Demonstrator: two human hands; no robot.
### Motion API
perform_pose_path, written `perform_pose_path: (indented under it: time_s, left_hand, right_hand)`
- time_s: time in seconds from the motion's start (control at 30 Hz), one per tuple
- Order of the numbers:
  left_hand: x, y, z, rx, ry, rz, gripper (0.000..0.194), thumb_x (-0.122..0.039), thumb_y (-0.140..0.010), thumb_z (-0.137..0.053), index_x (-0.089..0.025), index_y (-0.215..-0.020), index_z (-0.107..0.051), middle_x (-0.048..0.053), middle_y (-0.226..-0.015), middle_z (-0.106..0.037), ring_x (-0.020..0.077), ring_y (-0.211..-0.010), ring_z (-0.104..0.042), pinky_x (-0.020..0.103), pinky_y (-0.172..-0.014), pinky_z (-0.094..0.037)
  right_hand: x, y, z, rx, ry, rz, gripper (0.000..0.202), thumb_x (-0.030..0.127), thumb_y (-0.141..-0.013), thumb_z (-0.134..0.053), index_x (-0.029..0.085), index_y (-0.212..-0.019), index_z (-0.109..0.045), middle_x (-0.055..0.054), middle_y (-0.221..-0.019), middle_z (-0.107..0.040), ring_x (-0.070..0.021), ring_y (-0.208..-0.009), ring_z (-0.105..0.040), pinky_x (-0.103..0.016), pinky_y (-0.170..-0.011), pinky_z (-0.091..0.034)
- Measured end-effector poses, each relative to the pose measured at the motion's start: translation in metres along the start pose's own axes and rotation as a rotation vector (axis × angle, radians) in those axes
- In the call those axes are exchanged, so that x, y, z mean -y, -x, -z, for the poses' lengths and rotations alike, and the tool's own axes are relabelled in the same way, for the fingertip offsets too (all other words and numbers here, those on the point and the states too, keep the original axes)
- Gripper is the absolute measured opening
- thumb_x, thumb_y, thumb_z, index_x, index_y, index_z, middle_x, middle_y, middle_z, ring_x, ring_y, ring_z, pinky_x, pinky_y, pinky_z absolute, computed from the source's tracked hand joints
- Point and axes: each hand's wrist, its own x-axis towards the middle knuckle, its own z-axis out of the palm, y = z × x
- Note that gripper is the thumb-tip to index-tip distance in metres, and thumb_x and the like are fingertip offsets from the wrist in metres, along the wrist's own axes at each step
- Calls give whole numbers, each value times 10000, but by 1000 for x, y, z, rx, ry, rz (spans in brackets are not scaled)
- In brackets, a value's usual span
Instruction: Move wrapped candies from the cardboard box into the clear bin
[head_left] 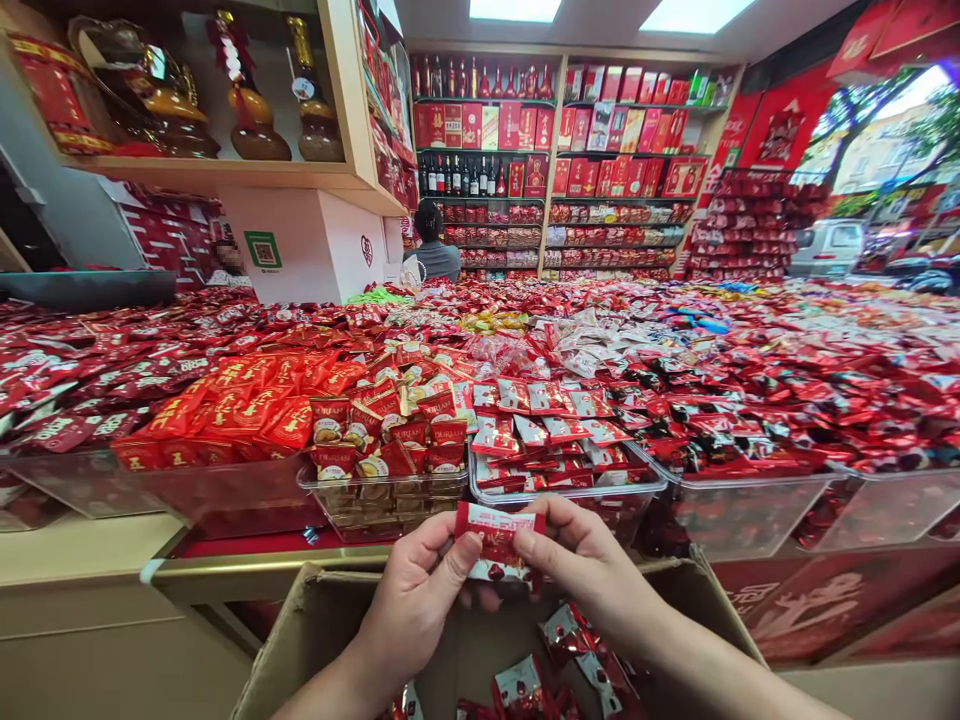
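My left hand (416, 600) and my right hand (581, 560) together pinch a small red-and-white wrapped candy packet (496, 538), one hand at each end, above an open cardboard box (300, 630). Several similar packets (559, 660) lie inside the box. Just beyond the hands stands a clear plastic bin (566, 492) filled with the same red-and-white packets.
A long display of clear bins heaped with red wrapped sweets (247, 410) fills the counter. Shelves of red gift boxes and bottles (555, 150) line the back wall. A person in grey (433, 245) stands at the far shelves. A beige counter (75, 560) lies at left.
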Motion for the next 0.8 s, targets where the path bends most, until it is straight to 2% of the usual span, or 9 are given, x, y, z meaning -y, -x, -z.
perform_pose_path:
  time_s: [0.17,0.23,0.3,0.37,0.43,0.53,0.63,0.73,0.8]
  left_hand:
    - [4,-1,1,51,21,43,362,-461,-808,-571,-149,-989,-597,16,-678,-684,97,-509,-607,165,-465,-390]
    - [5,-1,1,30,72,80,383,-489,-811,-550,-163,-1012,-561,1,-612,-671,97,-484,-603,161,-451,-373]
    - [5,1,0,6,158,103,412,-522,-796,-548,-173,-1016,-550,-14,-583,-651,94,-489,-596,161,-463,-379]
    - [2,3,-2,4,253,90,459,-542,-749,-597,-179,-1027,-557,1,-669,-666,101,-566,-606,171,-523,-423]
    - [-3,5,-3,8,299,63,480,-496,-718,-661,-194,-1073,-544,28,-812,-688,117,-673,-623,187,-609,-465]
    - [-10,6,-4,-24,209,4,456,-307,-731,-710,-231,-1124,-492,39,-984,-685,132,-788,-645,193,-703,-494]
    - [-12,4,-4,-69,118,-74,493,-198,-748,-693,-260,-1160,-431,25,-1014,-686,136,-832,-663,192,-741,-511]
    - [-10,4,-4,-94,83,-133,541,-156,-745,-690,-269,-1188,-400,1,-961,-704,113,-821,-669,167,-753,-513]
    - [-8,3,-3,-102,96,-147,547,-142,-741,-693,-269,-1185,-399,-9,-920,-715,96,-779,-673,149,-726,-520]
  right_hand:
    - [-2,1,3,-23,41,20,330,489,-727,-631,178,-786,-534,13,-647,-590,-86,-502,-516,-195,-436,-423]
    - [-4,2,4,-44,200,204,235,408,-783,-599,186,-851,-562,-14,-711,-618,-117,-580,-569,-220,-488,-469]
    - [-6,3,6,-65,442,513,125,269,-808,-592,202,-913,-587,-44,-831,-630,-151,-748,-603,-263,-635,-514]
    - [-5,6,6,-38,654,775,220,144,-799,-584,227,-1002,-585,-66,-957,-603,-168,-892,-585,-286,-754,-510]
    - [-1,9,6,29,768,876,349,69,-790,-550,251,-1087,-554,-79,-1030,-562,-174,-946,-567,-293,-777,-511]
    - [4,14,5,120,756,847,437,12,-777,-473,256,-1136,-525,-88,-1097,-533,-185,-1015,-541,-328,-832,-497]
    - [4,16,5,51,581,719,351,86,-794,-511,245,-1105,-536,-81,-1123,-531,-197,-1057,-524,-346,-865,-479]
    - [-1,12,4,-88,363,474,245,227,-801,-591,245,-1041,-540,-47,-989,-581,-160,-860,-587,-290,-705,-516]
    - [-2,8,3,-100,247,301,171,268,-791,-614,219,-946,-562,-11,-816,-604,-114,-680,-579,-239,-594,-495]
